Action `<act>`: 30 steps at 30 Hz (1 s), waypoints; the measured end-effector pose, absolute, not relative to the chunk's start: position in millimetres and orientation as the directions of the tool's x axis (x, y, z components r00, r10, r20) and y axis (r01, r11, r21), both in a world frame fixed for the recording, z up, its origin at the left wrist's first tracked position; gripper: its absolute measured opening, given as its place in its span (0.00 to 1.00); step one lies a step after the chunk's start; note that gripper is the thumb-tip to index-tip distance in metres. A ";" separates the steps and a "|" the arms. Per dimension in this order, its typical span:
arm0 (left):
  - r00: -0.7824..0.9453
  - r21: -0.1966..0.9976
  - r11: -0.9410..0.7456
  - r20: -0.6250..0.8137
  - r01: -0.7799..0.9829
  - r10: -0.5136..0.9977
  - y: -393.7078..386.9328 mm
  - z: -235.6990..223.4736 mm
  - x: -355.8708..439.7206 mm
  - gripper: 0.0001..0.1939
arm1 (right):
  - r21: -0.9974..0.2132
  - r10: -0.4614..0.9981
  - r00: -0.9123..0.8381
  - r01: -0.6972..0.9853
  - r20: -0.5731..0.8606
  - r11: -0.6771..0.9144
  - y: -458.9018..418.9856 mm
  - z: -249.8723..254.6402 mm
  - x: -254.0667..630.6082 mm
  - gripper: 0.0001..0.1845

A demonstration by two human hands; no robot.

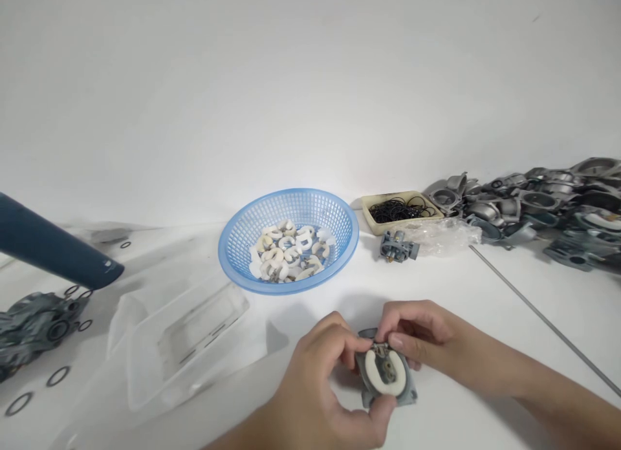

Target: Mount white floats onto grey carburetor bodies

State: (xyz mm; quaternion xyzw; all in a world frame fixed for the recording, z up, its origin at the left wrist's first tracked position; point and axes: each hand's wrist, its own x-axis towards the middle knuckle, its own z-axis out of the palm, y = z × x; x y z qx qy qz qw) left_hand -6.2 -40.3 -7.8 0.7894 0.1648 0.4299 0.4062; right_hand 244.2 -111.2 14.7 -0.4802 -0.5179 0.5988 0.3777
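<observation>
A grey metal carburetor body [365,398] lies on its side near the front of the table, its open bowl side facing up. Set in it is a white U-shaped float [387,386] around a small brass-coloured centre part. My left hand [324,379] grips the carburetor from the left, thumb at its near edge and fingertips at its far left corner. At the far edge, by the float's hinge, my right hand [420,333] has thumb and forefinger pinched together. Whatever lies between those fingertips is too small or hidden to make out.
A blue plastic basket [224,259] holds several white floats. Behind right are a cream tray [378,227] of black rubber rings, a small carburetor [398,247], clear plastic wrap [441,236], piled metal bowls [538,201] and a thin rod [543,317]. Left are a translucent container [138,366], dark-blue cylinder [58,246] and carburetor parts [33,327].
</observation>
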 end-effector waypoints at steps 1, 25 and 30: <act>0.573 0.779 -0.622 0.546 -0.078 0.611 -40.2 -7.4 -6.3 0.28 | -0.981 0.948 -0.254 0.058 -0.193 -0.184 -111.2 15.9 244.3 0.27; 0.645 0.860 -0.509 0.387 0.004 0.659 -34.0 -4.5 -11.4 0.15 | -0.997 0.930 -0.359 0.027 -0.076 -0.072 -117.0 19.3 244.3 0.33; 0.647 0.873 -0.488 0.375 -0.005 0.664 -34.9 -4.0 -11.6 0.13 | -0.993 0.954 -0.290 0.114 -0.074 -0.043 -119.7 16.6 238.0 0.34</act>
